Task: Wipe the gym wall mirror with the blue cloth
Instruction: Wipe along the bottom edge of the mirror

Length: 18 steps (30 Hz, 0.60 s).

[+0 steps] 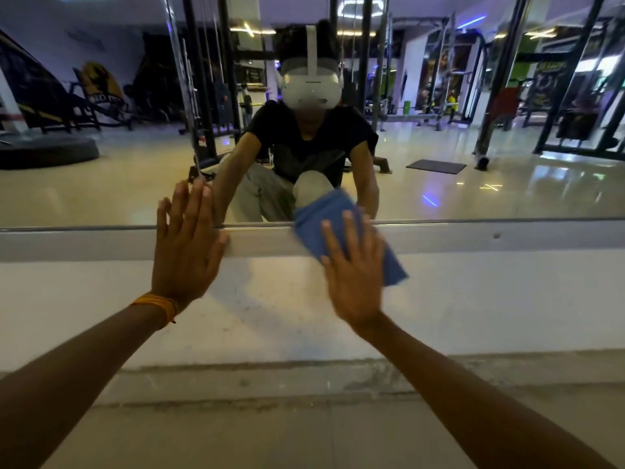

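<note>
The gym wall mirror (473,184) fills the upper half of the head view, its metal bottom frame (101,238) running across the middle. My left hand (186,245) lies flat with fingers spread, its fingertips on the glass and its palm over the frame. My right hand (353,272) presses the blue cloth (324,211) flat against the mirror's lower edge and frame; the cloth sticks out above my fingers and to their right. The right hand is slightly blurred. An orange band sits on my left wrist.
Below the frame is a pale wall strip (507,292), then a concrete ledge (270,377) and tiled floor (270,441). The mirror reflects a crouching person in a white headset, gym machines, a shiny floor and a dark mat (436,166).
</note>
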### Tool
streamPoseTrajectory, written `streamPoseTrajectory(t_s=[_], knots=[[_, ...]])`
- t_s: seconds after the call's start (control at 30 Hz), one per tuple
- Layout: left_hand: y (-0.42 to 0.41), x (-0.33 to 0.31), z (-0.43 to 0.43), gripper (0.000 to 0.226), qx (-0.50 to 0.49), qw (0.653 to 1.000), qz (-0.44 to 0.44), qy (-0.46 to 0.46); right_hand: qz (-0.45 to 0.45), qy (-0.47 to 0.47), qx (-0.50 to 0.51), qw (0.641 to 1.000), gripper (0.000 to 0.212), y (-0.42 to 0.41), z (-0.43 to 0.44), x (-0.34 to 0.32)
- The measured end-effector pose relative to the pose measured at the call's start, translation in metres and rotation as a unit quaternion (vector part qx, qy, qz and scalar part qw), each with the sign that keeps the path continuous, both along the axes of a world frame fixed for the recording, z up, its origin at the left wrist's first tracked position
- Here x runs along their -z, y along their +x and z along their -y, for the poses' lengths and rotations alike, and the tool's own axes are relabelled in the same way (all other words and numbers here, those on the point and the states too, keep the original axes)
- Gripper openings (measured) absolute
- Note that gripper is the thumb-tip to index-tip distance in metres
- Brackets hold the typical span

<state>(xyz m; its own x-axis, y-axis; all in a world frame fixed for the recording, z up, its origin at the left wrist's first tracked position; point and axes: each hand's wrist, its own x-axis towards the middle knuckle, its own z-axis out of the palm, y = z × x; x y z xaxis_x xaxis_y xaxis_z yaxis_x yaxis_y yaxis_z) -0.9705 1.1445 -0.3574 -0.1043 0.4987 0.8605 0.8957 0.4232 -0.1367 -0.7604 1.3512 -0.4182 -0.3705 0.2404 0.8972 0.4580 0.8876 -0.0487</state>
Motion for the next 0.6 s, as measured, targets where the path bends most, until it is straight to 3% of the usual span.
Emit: streamPoseTrajectory(t_s=[0.17,0.27,0.33,0.5,0.6], knots=[[-0.023,-0.005,0.021,0.070,-0.006,0.999,-0.036,-0.016,-0.088,-0.099,0.053,0.990,0.063,0.022,-0.013,0.003],[-0.038,-0.009,0.038,0.071,-0.008,0.999,-0.038,-0.014,0.031,0.017,-0.023,0.999,0.064,-0.017,0.030,-0.004],[-0.044,-0.009,0.045,0.070,0.006,0.998,-0.048,-0.032,0.113,0.097,-0.060,0.987,0.064,-0.041,0.049,-0.015],[-0.043,-0.002,0.036,0.071,0.025,0.999,-0.030,0.000,0.102,0.106,-0.028,0.989,0.056,-0.015,0.015,-0.018],[-0.047,-0.003,0.038,0.070,0.034,0.999,-0.040,-0.008,0.037,0.021,0.023,0.999,0.059,0.032,-0.017,-0.007]])
